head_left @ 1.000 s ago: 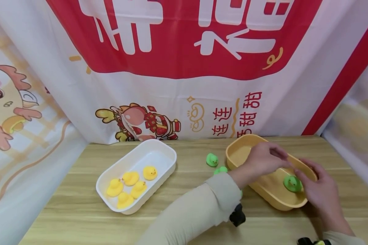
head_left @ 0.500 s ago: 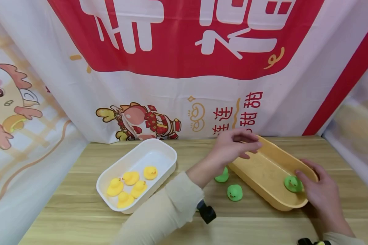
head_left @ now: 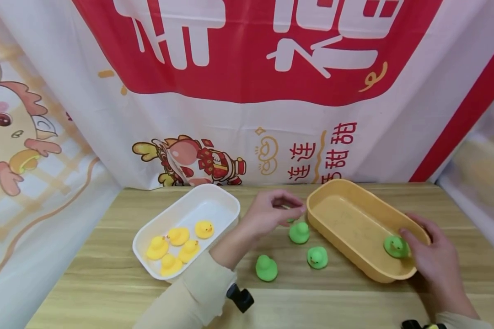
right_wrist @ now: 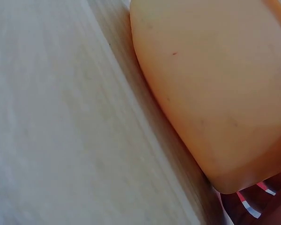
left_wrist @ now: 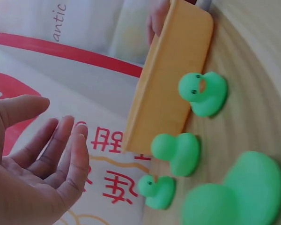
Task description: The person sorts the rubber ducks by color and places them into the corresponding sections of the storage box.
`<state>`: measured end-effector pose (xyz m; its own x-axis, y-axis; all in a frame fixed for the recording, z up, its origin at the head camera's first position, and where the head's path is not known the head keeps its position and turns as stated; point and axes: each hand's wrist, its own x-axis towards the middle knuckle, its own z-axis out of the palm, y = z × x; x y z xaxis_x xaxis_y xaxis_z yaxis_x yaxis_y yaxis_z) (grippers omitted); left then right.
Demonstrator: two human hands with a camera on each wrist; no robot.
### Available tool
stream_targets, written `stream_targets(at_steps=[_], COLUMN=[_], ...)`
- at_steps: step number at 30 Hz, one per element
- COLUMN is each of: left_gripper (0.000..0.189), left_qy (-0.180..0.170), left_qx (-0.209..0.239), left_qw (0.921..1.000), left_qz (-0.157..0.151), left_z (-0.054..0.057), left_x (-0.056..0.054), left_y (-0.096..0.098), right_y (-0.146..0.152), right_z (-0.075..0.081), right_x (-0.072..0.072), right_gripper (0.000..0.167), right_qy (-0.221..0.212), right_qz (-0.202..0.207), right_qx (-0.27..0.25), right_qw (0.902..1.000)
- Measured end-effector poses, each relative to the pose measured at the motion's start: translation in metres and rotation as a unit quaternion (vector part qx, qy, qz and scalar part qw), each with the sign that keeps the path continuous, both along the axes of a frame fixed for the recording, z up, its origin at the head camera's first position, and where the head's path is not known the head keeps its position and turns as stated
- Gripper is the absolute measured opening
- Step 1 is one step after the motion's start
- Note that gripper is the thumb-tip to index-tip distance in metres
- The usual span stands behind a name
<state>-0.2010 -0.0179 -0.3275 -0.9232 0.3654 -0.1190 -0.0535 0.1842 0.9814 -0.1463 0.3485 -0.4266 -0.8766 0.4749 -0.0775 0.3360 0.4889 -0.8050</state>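
My left hand (head_left: 271, 210) hovers over the table between the two tubs, its fingers loosely bent and nothing between them in the left wrist view. Just under its fingertips a green rubber duck (left_wrist: 158, 191) shows only a sliver in the head view. Closer to me stand more green ducks, one (head_left: 299, 233) beside the tan tub, another (head_left: 317, 257) in front of it, a third (head_left: 266, 268) further left. My right hand (head_left: 436, 258) grips the right end of the tan tub (head_left: 350, 253), thumb over the rim. A green duck (head_left: 396, 246) sits inside, near that thumb.
A white tub (head_left: 224, 196) stands on the left with several yellow ducks (head_left: 178, 236) in it. Both tubs rest on a wood-grain table (head_left: 94, 274). A printed cloth (head_left: 247, 119) hangs upright along the back edge, and more cloth closes off both sides.
My left hand has moved left from above the tan tub, then lowered toward the rearmost green duck. Ducks that its arm covered now show. My right hand stays on the tub.
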Motion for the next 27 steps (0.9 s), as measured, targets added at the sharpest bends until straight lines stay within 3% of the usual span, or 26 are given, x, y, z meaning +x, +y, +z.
stream_targets(at_steps=[7, 14, 23, 27], left_gripper=[0.027, 0.028, 0.023, 0.027], left_qy=[-0.005, 0.008, 0.042, 0.053], left_qx=[-0.038, -0.124, -0.11, -0.109], left_qw=[0.9992, 0.9922, 0.9926, 0.9924], left_qz=[0.009, 0.01, 0.032, 0.024], left_z=[-0.022, -0.037, -0.063, -0.07], left_x=[0.016, 0.031, 0.04, 0.043], left_y=[-0.021, -0.035, -0.049, -0.056], right_y=[0.001, 0.004, 0.005, 0.004], right_z=[-0.005, -0.006, -0.008, -0.008], right_x=[0.001, 0.001, 0.002, 0.002], right_gripper=[0.059, 0.058, 0.059, 0.059], right_qy=[0.009, 0.016, 0.018, 0.017], right_qz=[-0.012, -0.011, 0.001, 0.0], right_qx=[-0.004, 0.008, 0.022, 0.018], right_qw=[0.9999, 0.9998, 0.9996, 0.9997])
